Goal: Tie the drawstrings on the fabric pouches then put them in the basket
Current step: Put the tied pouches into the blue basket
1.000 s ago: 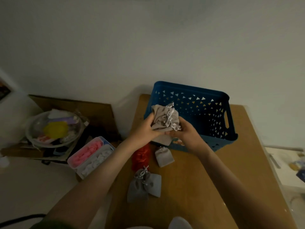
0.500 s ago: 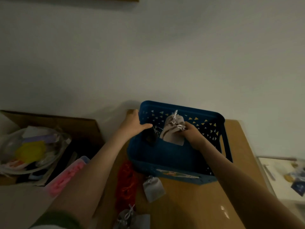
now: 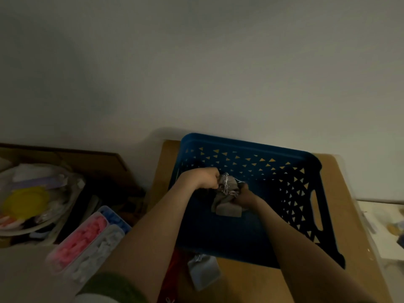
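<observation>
Both hands were down inside the blue basket (image 3: 240, 143). The basket sat on a brown table (image 3: 251, 283), close to the wall.

A grey pouch (image 3: 227, 207) was in the basket, near the middle, low by the floor of it. Its silver strings (image 3: 226, 182) stuck out at the top, between the two hands.

The left hand (image 3: 206, 178) was curled up tight like a fist. Its fingers pinched the top of the pouch by the strings. The right hand (image 3: 242, 196) was curled too and gripped the pouch from the other side. The picture was dark, so its fingers were hard to see.

Another pouch (image 3: 203, 272) lay on the table just in front of the basket, next to something red (image 3: 175, 264). Off to the left was a box (image 3: 87, 241) with pink and white things in it, and a bowl (image 3: 61, 212) with a yellow thing in it.
</observation>
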